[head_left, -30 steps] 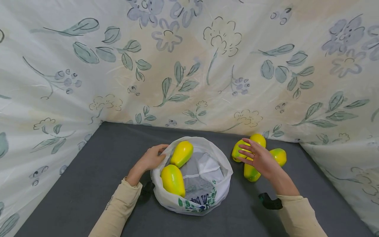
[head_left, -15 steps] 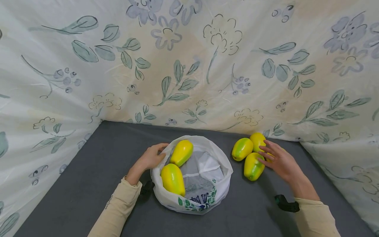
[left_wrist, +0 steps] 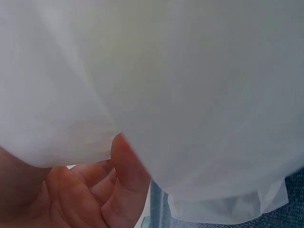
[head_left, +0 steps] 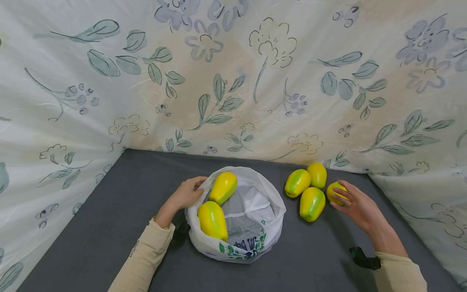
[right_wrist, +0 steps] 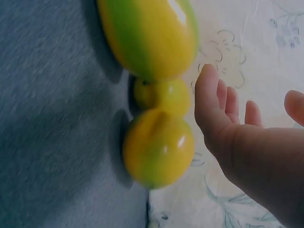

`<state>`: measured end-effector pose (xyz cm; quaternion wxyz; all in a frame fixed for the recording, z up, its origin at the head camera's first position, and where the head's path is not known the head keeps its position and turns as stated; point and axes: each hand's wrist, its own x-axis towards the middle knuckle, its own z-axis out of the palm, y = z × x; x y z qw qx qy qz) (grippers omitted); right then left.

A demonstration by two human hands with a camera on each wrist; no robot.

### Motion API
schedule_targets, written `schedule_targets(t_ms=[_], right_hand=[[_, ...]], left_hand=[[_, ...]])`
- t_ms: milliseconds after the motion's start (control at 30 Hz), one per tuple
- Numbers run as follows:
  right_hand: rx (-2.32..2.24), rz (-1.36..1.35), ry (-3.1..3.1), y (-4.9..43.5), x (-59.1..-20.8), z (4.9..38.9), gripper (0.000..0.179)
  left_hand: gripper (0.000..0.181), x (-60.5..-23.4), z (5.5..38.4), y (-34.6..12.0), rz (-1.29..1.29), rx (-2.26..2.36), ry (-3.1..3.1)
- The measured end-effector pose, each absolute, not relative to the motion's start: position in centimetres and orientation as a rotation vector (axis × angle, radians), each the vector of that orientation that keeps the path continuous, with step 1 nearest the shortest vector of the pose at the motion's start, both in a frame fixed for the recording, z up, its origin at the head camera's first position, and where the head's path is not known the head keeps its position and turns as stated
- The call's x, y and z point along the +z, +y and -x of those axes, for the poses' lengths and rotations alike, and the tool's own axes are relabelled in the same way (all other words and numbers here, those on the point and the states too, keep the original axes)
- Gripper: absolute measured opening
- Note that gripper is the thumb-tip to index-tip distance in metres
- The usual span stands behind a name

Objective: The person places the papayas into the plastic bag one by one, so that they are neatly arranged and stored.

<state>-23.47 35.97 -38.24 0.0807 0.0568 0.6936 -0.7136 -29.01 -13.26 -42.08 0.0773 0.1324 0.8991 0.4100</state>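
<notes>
A white plastic bag (head_left: 251,253) with green leaf print stands with its mouth rolled open. Inside, along its left side, lie two yellow-green papayas, an upper papaya (head_left: 223,187) and a lower papaya (head_left: 213,221). My left hand (head_left: 185,195) pinches the bag's left rim; the left wrist view shows a fingertip against the white film (left_wrist: 190,95). To the right, my right hand (head_left: 361,207) reaches over the rightmost papaya (head_left: 333,192), partly covering it, with fingers spread and loosely bent. In the right wrist view the palm faces several papayas (right_wrist: 159,149), with a gap between.
Between the bag and my right hand, three papayas (head_left: 312,204) lie clustered on the dark grey cloth (head_left: 153,251). A floral-patterned curtain (head_left: 233,81) encloses the back and sides. A black strap (head_left: 365,258) is on my right wrist.
My right hand has moved right, from over the clustered papayas to the rightmost one, uncovering the others. My left hand and the bag stay in place.
</notes>
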Motion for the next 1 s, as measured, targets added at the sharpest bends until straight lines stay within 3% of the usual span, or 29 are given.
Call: schedule_targets(t_ms=[1000], right_hand=[[-1.944,-0.376,2.103,36.6,-41.9,23.0,0.079]], left_hand=[[0.043,-42.1,29.0,-13.2,-0.397,1.227,2.683]])
